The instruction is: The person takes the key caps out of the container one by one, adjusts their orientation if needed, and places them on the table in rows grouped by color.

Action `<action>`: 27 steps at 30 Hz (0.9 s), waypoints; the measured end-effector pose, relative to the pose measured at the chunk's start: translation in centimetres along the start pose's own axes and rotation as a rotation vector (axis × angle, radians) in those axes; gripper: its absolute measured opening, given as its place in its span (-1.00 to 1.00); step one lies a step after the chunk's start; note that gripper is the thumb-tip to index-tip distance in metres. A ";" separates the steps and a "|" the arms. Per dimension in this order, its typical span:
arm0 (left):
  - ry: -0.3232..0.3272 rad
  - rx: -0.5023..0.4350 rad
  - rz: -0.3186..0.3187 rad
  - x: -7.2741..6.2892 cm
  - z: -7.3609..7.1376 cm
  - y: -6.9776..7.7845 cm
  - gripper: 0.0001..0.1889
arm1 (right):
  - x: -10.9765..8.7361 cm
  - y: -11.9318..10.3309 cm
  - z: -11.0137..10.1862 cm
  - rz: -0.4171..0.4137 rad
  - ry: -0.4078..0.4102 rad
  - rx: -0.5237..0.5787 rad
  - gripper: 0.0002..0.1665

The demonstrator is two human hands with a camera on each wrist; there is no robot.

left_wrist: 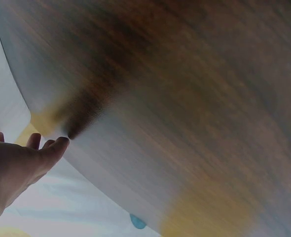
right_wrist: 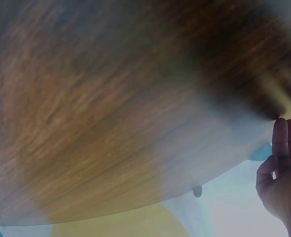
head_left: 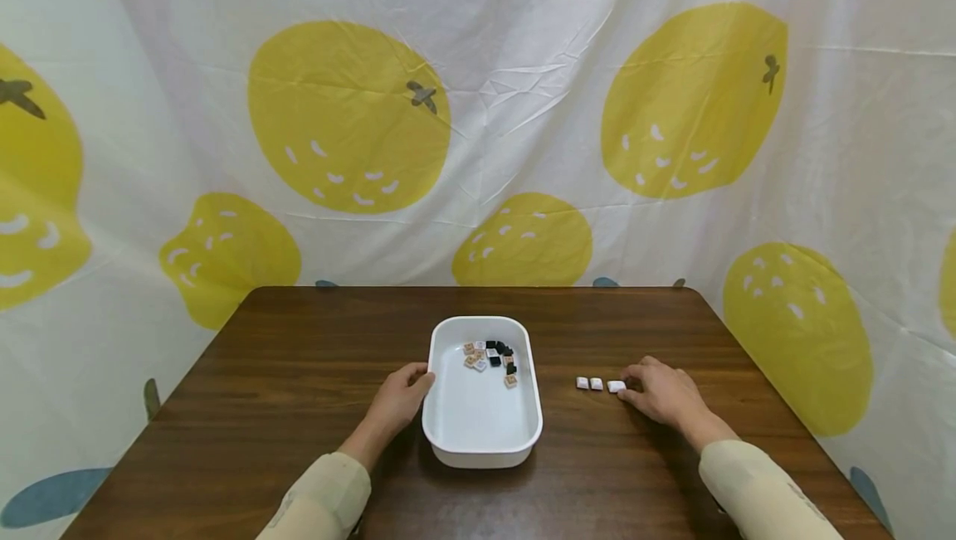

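Observation:
A white rectangular tray stands on the wooden table. Inside lie several small black, white and tan keycap-like pieces, grouped toward the far end. My left hand is at the tray's left side, thumb and fingers gripping the rim. To the right of the tray, three white keycaps lie in a row: a left one, a middle one and a right one. The fingertips of my right hand pinch the right one. The left wrist view shows the left hand; neither wrist view shows the tray or the keycaps.
The dark brown tabletop is glossy, with its far edge against a hanging cloth printed with yellow fruit. The cloth also hangs along both sides.

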State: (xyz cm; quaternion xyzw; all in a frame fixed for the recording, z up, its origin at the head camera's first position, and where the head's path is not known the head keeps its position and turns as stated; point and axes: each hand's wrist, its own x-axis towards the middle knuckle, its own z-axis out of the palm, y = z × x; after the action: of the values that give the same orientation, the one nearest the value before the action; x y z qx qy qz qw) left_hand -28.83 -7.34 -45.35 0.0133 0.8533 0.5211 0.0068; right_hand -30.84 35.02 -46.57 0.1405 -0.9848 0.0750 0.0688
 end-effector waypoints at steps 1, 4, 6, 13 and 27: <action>0.000 -0.001 0.000 0.0 0.0 0.0 -0.63 | 0.0 0.0 0.0 0.002 -0.002 0.002 -0.63; 0.002 -0.002 -0.008 0.1 0.0 0.0 -0.63 | 0.0 0.1 0.0 0.004 -0.007 0.002 -0.63; 0.003 0.005 -0.007 0.1 0.0 0.0 -0.63 | 0.0 0.2 0.0 0.004 -0.008 0.000 -0.65; -0.001 0.004 -0.004 0.1 0.0 -0.1 -0.63 | 0.1 0.3 0.2 0.008 -0.007 0.005 -0.68; -0.002 0.003 -0.016 0.2 0.0 -0.1 -0.63 | 0.0 -0.2 -0.1 0.015 0.006 0.011 -0.70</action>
State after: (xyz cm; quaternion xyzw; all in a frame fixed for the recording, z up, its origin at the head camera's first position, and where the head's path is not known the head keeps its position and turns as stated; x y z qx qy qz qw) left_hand -28.98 -7.33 -45.43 0.0073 0.8542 0.5197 0.0119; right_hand -30.81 34.89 -46.45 0.1331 -0.9853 0.0812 0.0704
